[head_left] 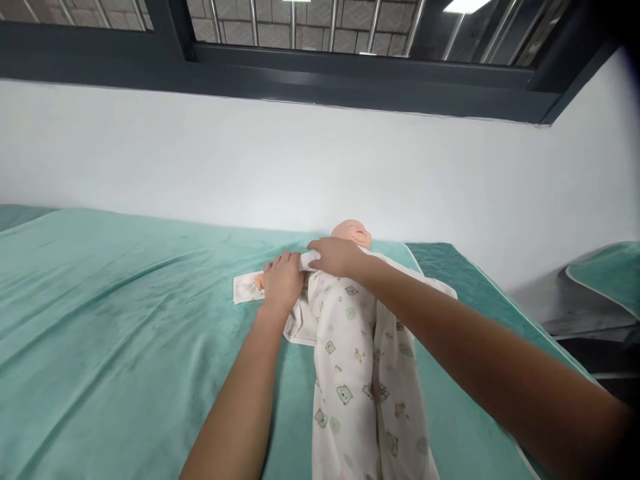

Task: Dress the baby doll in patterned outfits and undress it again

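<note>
A baby doll (351, 232) lies on its back with its head toward the wall, its body covered by a white garment (345, 360) printed with small green bears. My right hand (334, 256) reaches across the doll's chest, its fingers closed on a white folded piece of the garment at the doll's shoulder. Just left of it, my left hand (285, 277) lies over the garment's sleeve (243, 289), fingers bent around it. A small pinkish doll hand (259, 282) shows at the sleeve, beside my left hand.
A light green blanket (125, 333) with folds covers the surface, over a darker green cloth (480, 300) at the right. Behind stands a white wall (200, 160) under a dark window frame (300, 80) with metal bars. Another green-covered surface (610, 273) is at the far right.
</note>
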The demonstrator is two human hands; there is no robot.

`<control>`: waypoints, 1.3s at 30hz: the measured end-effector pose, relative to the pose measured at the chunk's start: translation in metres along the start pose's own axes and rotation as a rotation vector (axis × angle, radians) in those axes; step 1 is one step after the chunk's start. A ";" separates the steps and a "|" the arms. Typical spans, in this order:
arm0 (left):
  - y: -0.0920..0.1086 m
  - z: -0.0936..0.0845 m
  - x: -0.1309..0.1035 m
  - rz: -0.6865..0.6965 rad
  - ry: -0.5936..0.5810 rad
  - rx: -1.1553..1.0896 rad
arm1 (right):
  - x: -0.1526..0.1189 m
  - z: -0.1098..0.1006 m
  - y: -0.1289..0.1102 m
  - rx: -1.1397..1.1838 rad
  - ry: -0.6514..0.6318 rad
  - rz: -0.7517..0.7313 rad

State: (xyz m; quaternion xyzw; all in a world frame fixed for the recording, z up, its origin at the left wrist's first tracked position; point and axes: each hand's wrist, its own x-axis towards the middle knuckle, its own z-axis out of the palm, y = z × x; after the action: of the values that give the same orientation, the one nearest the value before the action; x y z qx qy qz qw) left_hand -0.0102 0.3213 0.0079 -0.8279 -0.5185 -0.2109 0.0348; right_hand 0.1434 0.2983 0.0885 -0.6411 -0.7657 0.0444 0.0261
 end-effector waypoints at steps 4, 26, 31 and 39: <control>-0.008 -0.002 -0.002 -0.087 0.064 0.028 | -0.041 0.011 0.035 0.292 0.338 0.176; 0.082 -0.052 -0.007 0.218 0.015 -0.608 | -0.108 0.107 0.129 0.412 0.792 0.878; 0.147 -0.046 0.032 0.521 -0.329 -0.156 | -0.110 0.106 0.132 0.518 0.754 0.944; 0.206 0.004 0.063 0.589 -0.597 0.206 | -0.109 0.106 0.133 0.547 0.750 0.915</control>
State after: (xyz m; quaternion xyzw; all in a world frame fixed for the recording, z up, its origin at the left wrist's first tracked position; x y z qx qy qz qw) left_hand 0.1940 0.2810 0.0622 -0.9575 -0.2658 0.1095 0.0246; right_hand 0.2828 0.2106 -0.0286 -0.8447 -0.3152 0.0175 0.4323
